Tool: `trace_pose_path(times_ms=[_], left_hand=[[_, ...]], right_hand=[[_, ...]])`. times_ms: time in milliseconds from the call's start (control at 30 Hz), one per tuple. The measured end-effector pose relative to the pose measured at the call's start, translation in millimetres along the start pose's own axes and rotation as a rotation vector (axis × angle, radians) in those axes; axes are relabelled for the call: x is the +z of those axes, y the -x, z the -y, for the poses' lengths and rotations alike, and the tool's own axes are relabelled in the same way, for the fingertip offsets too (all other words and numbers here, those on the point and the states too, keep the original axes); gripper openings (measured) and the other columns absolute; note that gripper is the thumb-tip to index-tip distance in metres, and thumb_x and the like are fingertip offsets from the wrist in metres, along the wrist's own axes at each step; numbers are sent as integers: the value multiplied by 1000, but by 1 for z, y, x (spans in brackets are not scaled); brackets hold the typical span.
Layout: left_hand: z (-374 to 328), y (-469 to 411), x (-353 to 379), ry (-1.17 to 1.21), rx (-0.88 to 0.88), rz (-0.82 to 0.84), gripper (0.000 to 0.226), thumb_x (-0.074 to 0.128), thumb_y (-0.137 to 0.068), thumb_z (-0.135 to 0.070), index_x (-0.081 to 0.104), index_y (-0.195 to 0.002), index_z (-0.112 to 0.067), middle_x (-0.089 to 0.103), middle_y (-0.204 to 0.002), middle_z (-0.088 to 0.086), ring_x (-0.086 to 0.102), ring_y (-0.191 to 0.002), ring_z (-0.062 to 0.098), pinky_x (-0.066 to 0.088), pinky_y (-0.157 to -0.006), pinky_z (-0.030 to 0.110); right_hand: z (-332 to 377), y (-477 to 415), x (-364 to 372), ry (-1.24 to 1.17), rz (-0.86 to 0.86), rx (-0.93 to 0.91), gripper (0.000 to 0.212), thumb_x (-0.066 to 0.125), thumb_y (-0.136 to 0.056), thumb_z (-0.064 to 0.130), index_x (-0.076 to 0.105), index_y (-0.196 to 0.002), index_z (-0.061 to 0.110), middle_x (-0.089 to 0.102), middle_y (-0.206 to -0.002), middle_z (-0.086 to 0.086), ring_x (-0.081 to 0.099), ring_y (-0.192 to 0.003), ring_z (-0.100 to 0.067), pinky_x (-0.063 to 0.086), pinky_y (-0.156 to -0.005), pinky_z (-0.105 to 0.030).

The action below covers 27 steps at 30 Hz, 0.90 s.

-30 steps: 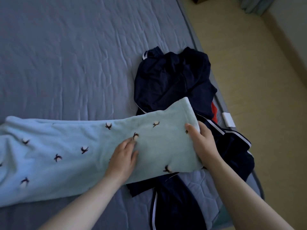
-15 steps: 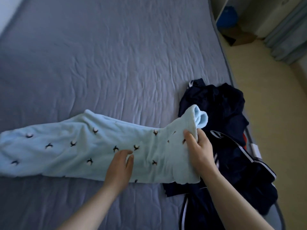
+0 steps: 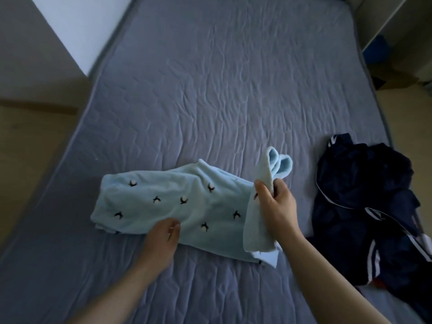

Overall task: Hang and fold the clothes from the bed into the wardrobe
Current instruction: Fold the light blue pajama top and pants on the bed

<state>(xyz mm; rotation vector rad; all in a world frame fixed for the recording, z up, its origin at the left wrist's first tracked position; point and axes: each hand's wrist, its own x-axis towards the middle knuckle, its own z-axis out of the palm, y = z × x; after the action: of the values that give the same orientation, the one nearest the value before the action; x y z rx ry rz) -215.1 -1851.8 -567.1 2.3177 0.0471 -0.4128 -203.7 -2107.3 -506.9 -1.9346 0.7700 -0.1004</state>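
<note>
A light blue fleece garment with small dark bird prints lies across the middle of the grey bed. My right hand grips its right end and holds that end lifted and turned over toward the left. At the garment's near edge my left hand rests on the fabric with its fingertips tucked against it. A heap of dark navy clothes with white stripes lies at the bed's right edge, apart from both hands.
Beige floor runs along the bed's left side, with a white wall corner at the far left. Open shelving with a blue item and a cardboard box stands past the bed's far right corner.
My right hand has lifted the garment's right end and carried it left over the rest. The garment now lies shorter. The view has swung left, so the navy heap sits farther right.
</note>
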Motion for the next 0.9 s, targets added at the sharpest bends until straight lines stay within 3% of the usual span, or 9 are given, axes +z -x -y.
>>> trace_pose_path(times_ms=[200,367,500,600,733,833,900], left_hand=[[39,-8,-30,49,-74,6,21,48,-97,-13,63,-84,-10,62,-82,0,55,-75,10,33,-62,19],[92,-17,-69,84,-155,-16,24,49,-97,-13,62,-81,-1,63,-79,9,57,-75,24,33,-62,27],[139,-31,-109,40,-204,8,20,47,-98,-22,62,-91,-11,59,-84,-5,50,-74,10,35,-58,13],[177,-39,-139,65,-202,57,20,47,-98,-22,62,-89,-12,62,-84,-1,50,-70,6,35,-61,4],[221,-63,-177,69,-236,95,23,44,-99,-27,55,-79,-27,58,-79,-12,49,-70,-5,35,-60,7],[246,-76,-194,35,-246,76,28,47,-98,-24,47,-72,-30,52,-72,-14,49,-68,8,31,-58,22],[264,-84,-202,30,-260,75,22,47,-98,-24,53,-78,-23,59,-78,-3,54,-78,19,30,-66,27]], right_hand=[[25,16,60,25,61,-48,39,61,-85,40,44,-77,6,45,-58,9,41,-48,-1,37,-48,-20],[39,38,136,42,81,-62,38,63,-85,35,41,-74,8,42,-52,12,40,-47,-3,34,-45,-16],[50,58,207,73,43,-31,35,62,-86,34,38,-70,15,41,-53,9,42,-48,-2,34,-44,-17],[60,73,259,97,27,-5,34,61,-87,34,38,-71,14,44,-57,7,44,-50,-4,36,-46,-16],[82,81,327,125,36,2,31,60,-86,36,40,-74,15,51,-64,1,46,-58,-12,31,-47,-19],[89,84,367,193,48,-15,30,60,-86,38,41,-76,18,51,-63,6,47,-57,-7,30,-48,-22],[89,86,392,264,79,-26,26,61,-86,35,43,-81,16,51,-65,8,47,-60,-5,31,-50,-24]])
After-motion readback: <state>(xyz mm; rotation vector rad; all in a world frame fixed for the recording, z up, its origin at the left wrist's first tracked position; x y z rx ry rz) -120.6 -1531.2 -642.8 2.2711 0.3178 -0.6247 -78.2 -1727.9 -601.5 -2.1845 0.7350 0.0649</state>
